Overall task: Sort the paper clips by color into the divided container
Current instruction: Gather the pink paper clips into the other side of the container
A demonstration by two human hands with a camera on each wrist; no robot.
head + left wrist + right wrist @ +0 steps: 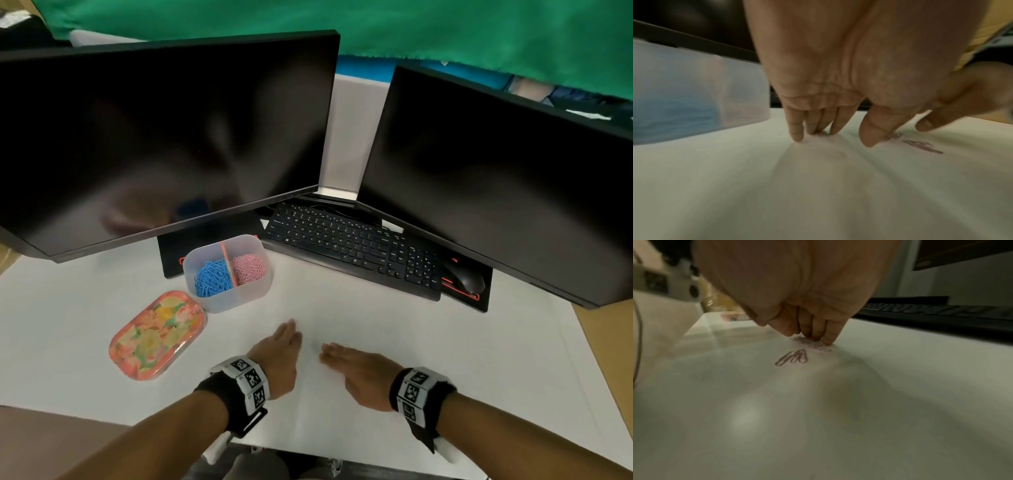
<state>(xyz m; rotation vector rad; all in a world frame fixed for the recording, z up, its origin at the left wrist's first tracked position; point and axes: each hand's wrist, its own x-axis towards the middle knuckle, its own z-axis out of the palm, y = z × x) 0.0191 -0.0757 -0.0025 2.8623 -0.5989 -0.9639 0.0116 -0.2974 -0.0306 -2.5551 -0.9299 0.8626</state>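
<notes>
Sorting looks nearly done: the translucent divided plastic container (228, 274) on the white tabletop (411, 342) holds blue paper clips (211, 278) in its left compartment and pink paper clips (250, 269) in its right. A few loose pink clips (793, 357) remain on the tabletop. Left hand (279, 356) and right hand (359, 371), fingers straight and together, flank them, apparently herding; neither pinches anything.
</notes>
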